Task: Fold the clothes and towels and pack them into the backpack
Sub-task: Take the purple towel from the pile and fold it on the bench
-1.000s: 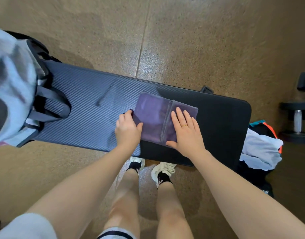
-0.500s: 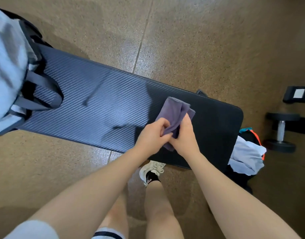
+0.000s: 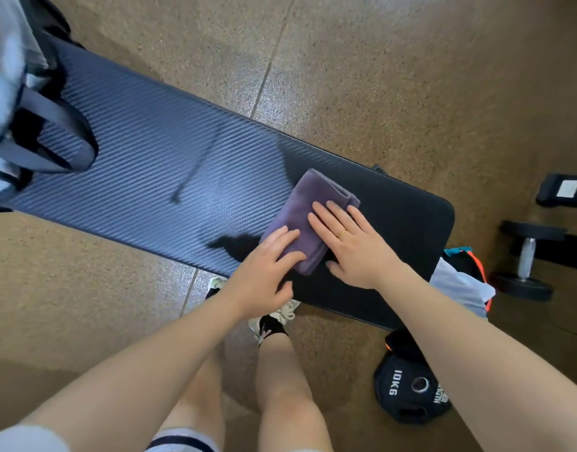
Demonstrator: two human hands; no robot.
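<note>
A small purple towel [image 3: 305,203], folded into a narrow rectangle, lies on the right half of the dark padded bench [image 3: 156,164]. My right hand [image 3: 352,243] presses flat on the towel with straight fingers. My left hand [image 3: 264,272] lies at the towel's near left corner, fingertips on the cloth. The backpack [image 3: 35,125], grey and black with looped straps, sits at the bench's far left end, partly out of frame. A pale white-blue garment [image 3: 460,288] hangs off a dark bag by the bench's right end.
A dumbbell [image 3: 528,256] lies on the brown speckled floor at the right. A black 10 kg weight plate [image 3: 407,389] lies on the floor under my right forearm. My feet in white shoes [image 3: 280,314] stand against the bench's near edge.
The towel, spread wide a second ago, was lifted and folded in half between both hands. It now lies flat and narrower, and both hands have opened onto it.
</note>
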